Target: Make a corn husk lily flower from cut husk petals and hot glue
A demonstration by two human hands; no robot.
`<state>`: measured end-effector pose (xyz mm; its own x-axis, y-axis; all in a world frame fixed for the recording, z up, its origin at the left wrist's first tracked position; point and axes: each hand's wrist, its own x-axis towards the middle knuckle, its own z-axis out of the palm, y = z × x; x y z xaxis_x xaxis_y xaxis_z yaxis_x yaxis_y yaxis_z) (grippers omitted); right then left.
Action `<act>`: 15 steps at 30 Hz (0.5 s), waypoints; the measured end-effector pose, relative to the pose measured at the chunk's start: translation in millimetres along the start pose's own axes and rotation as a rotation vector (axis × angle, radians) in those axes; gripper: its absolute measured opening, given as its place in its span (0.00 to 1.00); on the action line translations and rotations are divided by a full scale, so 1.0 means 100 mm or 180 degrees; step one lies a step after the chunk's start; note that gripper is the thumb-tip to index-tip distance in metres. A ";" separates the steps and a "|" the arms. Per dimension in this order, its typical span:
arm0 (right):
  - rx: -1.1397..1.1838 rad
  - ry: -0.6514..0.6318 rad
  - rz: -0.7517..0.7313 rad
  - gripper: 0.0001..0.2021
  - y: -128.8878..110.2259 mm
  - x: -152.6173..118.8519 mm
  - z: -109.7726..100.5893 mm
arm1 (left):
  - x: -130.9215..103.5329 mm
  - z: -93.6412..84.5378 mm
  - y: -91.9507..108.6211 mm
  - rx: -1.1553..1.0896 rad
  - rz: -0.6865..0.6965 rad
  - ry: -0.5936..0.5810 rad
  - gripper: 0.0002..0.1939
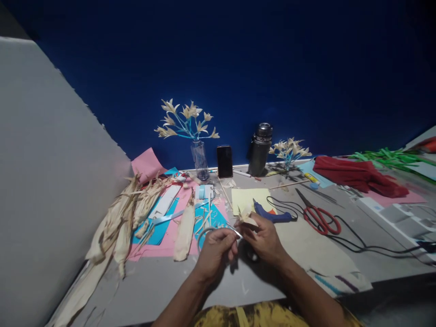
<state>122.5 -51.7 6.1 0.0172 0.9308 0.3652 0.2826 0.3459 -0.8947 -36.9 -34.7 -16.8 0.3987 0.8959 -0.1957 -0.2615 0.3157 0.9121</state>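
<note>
My left hand (pixel 218 250) is closed around a pair of scissors (pixel 201 240); a pale grey handle loop shows to its left and a shiny blade points toward my other hand. Pinched in the fingers of my right hand (pixel 267 238) is a small cream corn husk flower (pixel 247 215), partly covered by the fingers. The blade end lies close beside this flower, and I cannot tell whether they touch. Just beyond the right hand, a blue glue gun (pixel 272 213) rests by a yellow paper sheet (pixel 241 197). One flat corn husk (pixel 185 229) lies left of my left hand.
Dried husks (pixel 117 227) pile up at the left over pink and blue paper. Along the wall stand a glass vase (pixel 200 161) of husk flowers, a phone (pixel 225 162) and a dark flask (pixel 260 152). Red-handled scissors (pixel 320 218), a black cord and a red cloth (pixel 357 175) lie right.
</note>
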 end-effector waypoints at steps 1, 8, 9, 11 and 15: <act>-0.0078 0.0063 -0.0075 0.15 -0.01 0.00 -0.02 | 0.01 0.00 0.00 0.0026 -0.0006 -0.0016 0.20; -0.0713 -0.0030 -0.0903 0.11 0.00 -0.03 -0.06 | 0.02 -0.01 0.05 0.0224 0.0033 -0.0210 0.20; -0.0781 -0.0038 -0.1005 0.11 0.00 -0.04 -0.05 | 0.01 -0.02 0.06 0.0308 0.0064 -0.0190 0.19; -0.0869 0.0009 -0.1168 0.10 0.01 -0.05 -0.04 | 0.01 -0.04 0.09 0.0538 0.0227 -0.0134 0.16; -0.0852 0.0090 -0.1519 0.09 -0.03 -0.03 -0.02 | 0.03 -0.09 0.13 0.1385 0.0991 -0.0150 0.12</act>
<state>123.1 -56.1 8.3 -0.1479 0.6732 0.7246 0.4996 0.6831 -0.5327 -47.4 -25.4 -8.6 0.4021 0.9083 0.1150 0.0109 -0.1304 0.9914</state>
